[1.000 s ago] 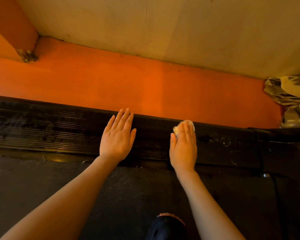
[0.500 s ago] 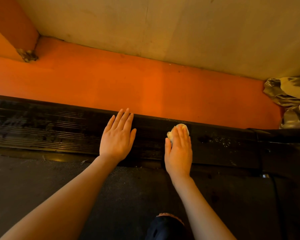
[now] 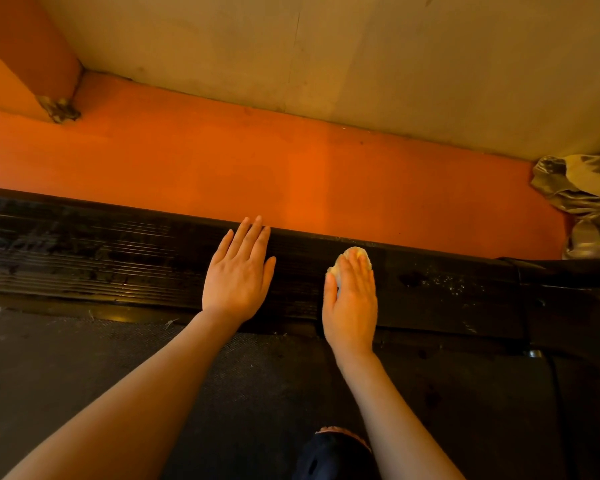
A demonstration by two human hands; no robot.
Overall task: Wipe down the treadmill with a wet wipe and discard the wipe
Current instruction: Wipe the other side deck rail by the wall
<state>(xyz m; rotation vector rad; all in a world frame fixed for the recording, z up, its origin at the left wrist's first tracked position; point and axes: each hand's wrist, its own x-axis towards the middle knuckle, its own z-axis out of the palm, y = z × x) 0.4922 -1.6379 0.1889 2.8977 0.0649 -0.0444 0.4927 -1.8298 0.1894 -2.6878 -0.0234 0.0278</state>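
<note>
A black, finely ribbed treadmill side rail (image 3: 118, 258) is seen — a pale yellowish crumpled wipe (image 3: 352, 259) on it — against a bright orange floor strip (image 3: 291, 174).

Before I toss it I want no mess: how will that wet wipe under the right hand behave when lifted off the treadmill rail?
The wet wipe looks bunched and soft under the flat right hand, so it will probably flop and sag, not hold shape. It seems small and thin, likely light. Being damp, it may cling briefly to the ribbed black rail.
</note>
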